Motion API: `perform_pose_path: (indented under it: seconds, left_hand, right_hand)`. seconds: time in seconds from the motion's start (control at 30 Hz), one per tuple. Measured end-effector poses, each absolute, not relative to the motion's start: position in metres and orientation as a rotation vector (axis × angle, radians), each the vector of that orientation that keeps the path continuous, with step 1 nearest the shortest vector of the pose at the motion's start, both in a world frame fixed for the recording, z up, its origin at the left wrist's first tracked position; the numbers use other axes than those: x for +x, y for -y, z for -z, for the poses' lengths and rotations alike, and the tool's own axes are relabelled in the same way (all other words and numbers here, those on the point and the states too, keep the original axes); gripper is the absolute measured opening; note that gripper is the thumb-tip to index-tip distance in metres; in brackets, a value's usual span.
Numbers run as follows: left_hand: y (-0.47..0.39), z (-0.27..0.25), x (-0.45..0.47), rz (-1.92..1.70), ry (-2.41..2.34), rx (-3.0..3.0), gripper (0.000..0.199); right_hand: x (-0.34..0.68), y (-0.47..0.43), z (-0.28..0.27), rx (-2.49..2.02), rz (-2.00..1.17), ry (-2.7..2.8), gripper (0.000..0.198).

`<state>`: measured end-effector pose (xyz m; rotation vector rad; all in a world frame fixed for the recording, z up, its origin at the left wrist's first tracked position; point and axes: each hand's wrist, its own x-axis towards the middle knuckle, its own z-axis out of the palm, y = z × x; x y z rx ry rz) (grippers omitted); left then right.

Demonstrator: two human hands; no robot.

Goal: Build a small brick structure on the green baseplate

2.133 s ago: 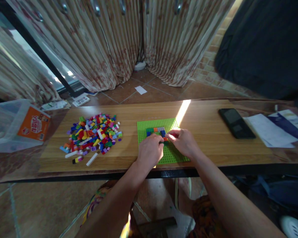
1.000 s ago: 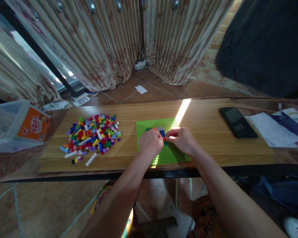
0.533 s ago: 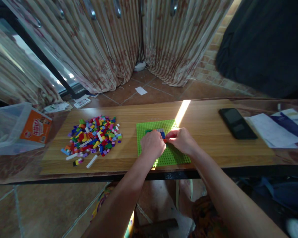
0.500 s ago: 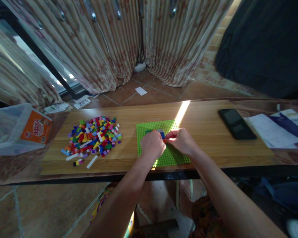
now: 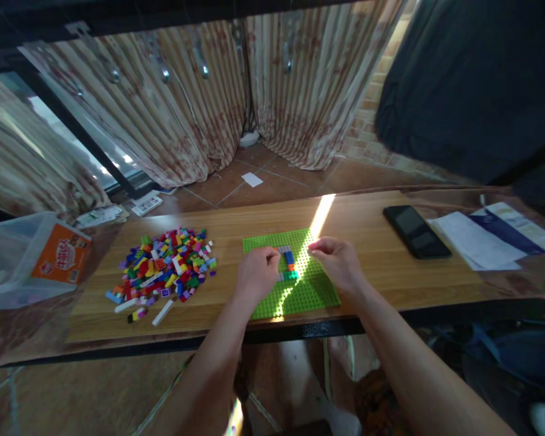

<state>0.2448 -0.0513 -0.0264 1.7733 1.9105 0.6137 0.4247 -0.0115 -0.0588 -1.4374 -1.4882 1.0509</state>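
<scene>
Nearest the camera, the person's two bare forearms reach up from the bottom edge over the front lip of the long wooden tabletop (image 5: 381, 272). The left hand (image 5: 255, 275) lies knuckles-up on the left part of the square bright-green studded baseplate (image 5: 300, 297), its fingers curled loosely under; whether they grip anything cannot be told. The right hand (image 5: 340, 263) hovers over the baseplate's right edge with fingertips pinched narrowly together, thumb against forefinger, and what, if anything, sits between them is too small to make out. Between the two hands, pressed onto the plate, stands a short row of small plastic bricks (image 5: 288, 261): grey at the far end, then blue, orange and teal toward the near end. A strip of sunlight crosses the plate and the wood beyond it.

To the left, well apart from the plate, a loose heap of many-coloured small plastic bricks (image 5: 163, 266) spreads over the wood, with a few stray white ones at its near edge. Further left, a clear plastic tub with an orange label (image 5: 36, 260) rests at the table's end. To the right lie a black smartphone (image 5: 415, 230), face up, and beside it white and blue paper sheets (image 5: 485, 239). Beyond the table, striped beige curtains (image 5: 186, 109) hang to a tiled floor
</scene>
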Motion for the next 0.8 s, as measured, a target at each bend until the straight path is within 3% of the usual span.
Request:
perform_pose_path:
  seconds: [0.2,0.57,0.8]
  left_hand:
    - [0.044,0.022,0.224,-0.810,-2.091,1.606,0.023]
    - [0.047,0.036,0.234,-0.565,-2.140,1.751,0.026]
    - [0.055,0.040,0.245,-0.470,-2.158,1.872,0.019]
  right_hand:
    - [0.434,0.004,0.057,-1.362,-1.011,1.353,0.018]
    - [0.400,0.029,0.061,-1.329,-0.594,2.049,0.024]
    - [0.392,0.024,0.084,-1.175,-0.369,2.181,0.024]
